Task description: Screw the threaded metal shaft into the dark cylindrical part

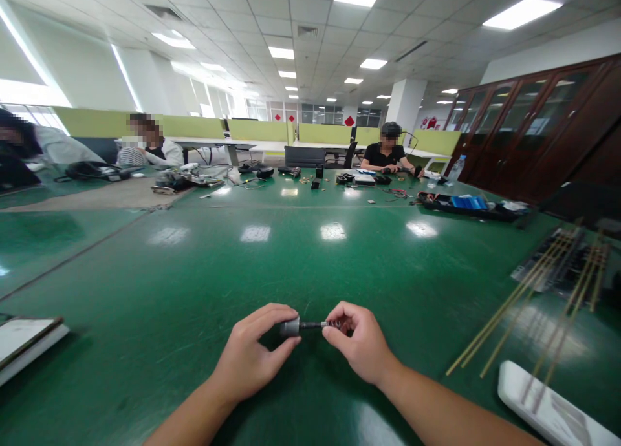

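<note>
Low in the middle of the head view, my left hand (pixel 255 350) is closed around a short grey cylinder (pixel 290 328), thumb below and fingers above. A thin dark shaft (pixel 312 325) runs from that cylinder to the right. Its far end, which looks silvery, meets the fingertips of my right hand (pixel 359 342), pinched together there. What looks like a small coil spring (pixel 334 324) shows between those right fingers, partly hidden by them. Both hands are just above the green tabletop (pixel 218 265), and the shaft lies about level between them.
Thin yellowish sticks (pixel 509 300) lie at the right, near a white rounded object (pixel 548 401). A white flat box (pixel 29 342) is at the left edge. Across the table are a black tray (pixel 456 205), a plastic bottle (pixel 456 169), assorted small parts and several people, one person (pixel 385 154) facing me.
</note>
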